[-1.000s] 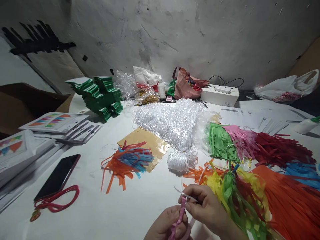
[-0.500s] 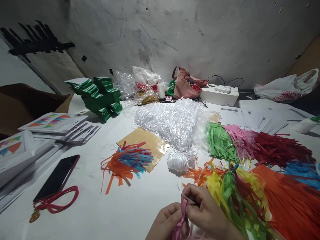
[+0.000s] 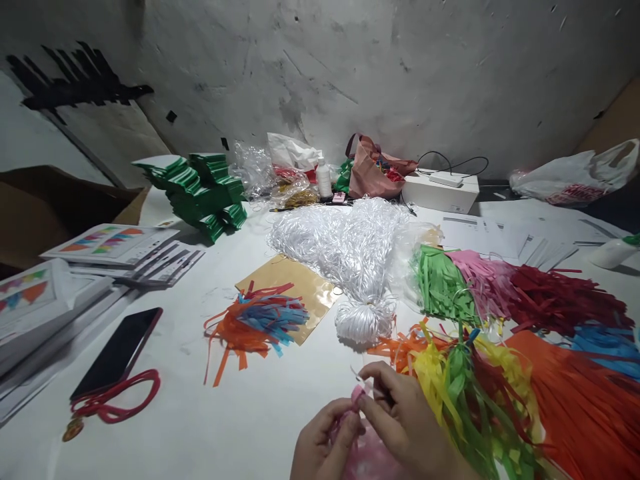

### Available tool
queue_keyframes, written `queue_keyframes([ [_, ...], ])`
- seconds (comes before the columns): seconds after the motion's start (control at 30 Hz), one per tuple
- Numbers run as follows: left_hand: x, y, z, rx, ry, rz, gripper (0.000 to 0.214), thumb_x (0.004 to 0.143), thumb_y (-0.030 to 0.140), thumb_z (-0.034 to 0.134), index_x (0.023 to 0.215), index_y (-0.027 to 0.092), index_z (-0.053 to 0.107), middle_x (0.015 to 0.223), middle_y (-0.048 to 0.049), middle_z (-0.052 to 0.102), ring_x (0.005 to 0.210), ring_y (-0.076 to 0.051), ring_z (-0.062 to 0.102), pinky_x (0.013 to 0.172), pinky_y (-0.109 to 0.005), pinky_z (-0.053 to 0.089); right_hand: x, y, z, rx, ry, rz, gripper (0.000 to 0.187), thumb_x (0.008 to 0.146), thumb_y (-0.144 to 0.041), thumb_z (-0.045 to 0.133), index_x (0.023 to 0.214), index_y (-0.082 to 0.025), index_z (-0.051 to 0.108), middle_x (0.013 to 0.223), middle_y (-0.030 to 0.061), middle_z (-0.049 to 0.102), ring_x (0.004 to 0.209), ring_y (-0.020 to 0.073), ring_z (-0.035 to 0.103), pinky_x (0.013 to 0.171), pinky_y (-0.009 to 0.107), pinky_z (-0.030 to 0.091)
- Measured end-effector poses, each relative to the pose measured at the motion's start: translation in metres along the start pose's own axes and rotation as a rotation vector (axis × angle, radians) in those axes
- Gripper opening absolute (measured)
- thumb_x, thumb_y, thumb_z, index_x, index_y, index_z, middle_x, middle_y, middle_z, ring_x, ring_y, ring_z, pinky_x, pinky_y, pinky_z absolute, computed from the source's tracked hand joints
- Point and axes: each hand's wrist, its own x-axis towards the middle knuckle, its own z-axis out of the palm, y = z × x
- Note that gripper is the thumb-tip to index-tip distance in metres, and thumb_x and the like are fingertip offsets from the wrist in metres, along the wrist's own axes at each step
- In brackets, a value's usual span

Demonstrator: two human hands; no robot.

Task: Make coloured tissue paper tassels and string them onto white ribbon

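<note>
Both my hands meet at the bottom middle of the view. My left hand (image 3: 320, 443) pinches a pink paper tassel (image 3: 363, 453) near its top. The fingers of my right hand (image 3: 400, 417) are closed on a thin white ribbon (image 3: 361, 380) at the tassel's tip. A heap of yellow, green and red tassels (image 3: 465, 393) lies just right of my right hand. Straight ahead sits a bundle of white ribbon (image 3: 350, 250).
An orange and blue tassel (image 3: 255, 323) lies on a gold sheet (image 3: 295, 287). A black phone (image 3: 117, 353) with a red cord lies at the left, by printed cards (image 3: 110, 243). Green paper stacks (image 3: 203, 190), bags and a white box (image 3: 439, 193) line the wall. More tassels (image 3: 525, 293) spread right.
The pink tassel stood upright between my hands; now its top is bent under my fingers and its fringe bunches below. My right hand has drawn the white ribbon closer to the tip.
</note>
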Motion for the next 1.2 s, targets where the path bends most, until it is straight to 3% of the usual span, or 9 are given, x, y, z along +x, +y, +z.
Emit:
queue_keyframes([
  [0.13, 0.004, 0.008, -0.002, -0.173, 0.098, -0.130, 0.047, 0.061, 0.061, 0.085, 0.078, 0.017, 0.075, 0.061, -0.0013, 0.068, 0.060, -0.015, 0.059, 0.060, -0.022, 0.047, -0.007, -0.001, -0.010, -0.018, 0.105, -0.125, 0.026, 0.102, -0.033, 0.045, 0.083, -0.021, 0.058, 0.066, -0.0034, 0.055, 0.059, 0.0108, 0.053, 0.056, 0.020, 0.039],
  [0.23, 0.005, 0.009, -0.001, -0.295, 0.102, -0.195, 0.047, 0.057, 0.056, 0.090, 0.077, 0.017, 0.074, 0.060, -0.0014, 0.069, 0.058, -0.014, 0.057, 0.058, -0.022, 0.044, -0.017, 0.000, -0.010, -0.070, 0.151, -0.235, 0.023, 0.102, -0.029, 0.046, 0.084, -0.021, 0.058, 0.070, -0.0022, 0.060, 0.061, 0.0113, 0.057, 0.060, 0.020, 0.042],
  [0.43, 0.003, 0.007, 0.004, -0.387, 0.070, -0.247, 0.045, 0.055, 0.052, 0.093, 0.076, 0.016, 0.075, 0.060, -0.0006, 0.069, 0.058, -0.012, 0.057, 0.056, -0.020, 0.041, -0.025, -0.003, -0.001, -0.076, 0.391, -0.215, 0.023, 0.101, -0.032, 0.049, 0.084, -0.022, 0.061, 0.068, -0.0006, 0.063, 0.059, 0.0138, 0.059, 0.059, 0.023, 0.044],
  [0.57, 0.001, 0.007, 0.007, -0.407, 0.082, -0.255, 0.045, 0.054, 0.051, 0.094, 0.075, 0.016, 0.075, 0.061, -0.0021, 0.072, 0.059, -0.012, 0.059, 0.059, -0.019, 0.044, -0.017, -0.007, 0.003, -0.079, 0.473, -0.184, 0.024, 0.100, -0.033, 0.049, 0.084, -0.022, 0.062, 0.067, -0.0002, 0.062, 0.058, 0.0144, 0.059, 0.058, 0.024, 0.044],
  [0.87, 0.000, 0.005, 0.010, -0.402, 0.108, -0.215, 0.045, 0.050, 0.047, 0.097, 0.074, 0.016, 0.076, 0.068, -0.0029, 0.075, 0.064, -0.013, 0.064, 0.065, -0.020, 0.049, -0.009, -0.002, 0.014, -0.120, 0.440, -0.132, 0.027, 0.101, -0.031, 0.047, 0.081, -0.021, 0.061, 0.065, -0.0002, 0.058, 0.058, 0.0139, 0.055, 0.058, 0.024, 0.042],
  [1.03, 0.000, 0.001, 0.015, -0.378, 0.019, -0.137, 0.040, 0.058, 0.048, 0.093, 0.078, 0.017, 0.076, 0.074, -0.0053, 0.075, 0.072, -0.020, 0.069, 0.072, -0.028, 0.053, -0.006, -0.001, 0.015, -0.095, 0.243, -0.126, 0.024, 0.098, -0.041, 0.053, 0.099, -0.019, 0.063, 0.061, -0.0044, 0.052, 0.050, 0.0120, 0.050, 0.049, 0.022, 0.037],
  [1.2, 0.006, 0.001, 0.013, -0.362, -0.009, -0.063, 0.043, 0.062, 0.049, 0.089, 0.091, 0.019, 0.078, 0.087, -0.0083, 0.076, 0.086, -0.026, 0.069, 0.090, -0.038, 0.052, -0.003, -0.001, 0.012, -0.110, 0.114, -0.125, 0.030, 0.101, -0.035, 0.045, 0.079, -0.020, 0.057, 0.067, -0.0007, 0.060, 0.060, 0.0122, 0.059, 0.058, 0.021, 0.042],
])
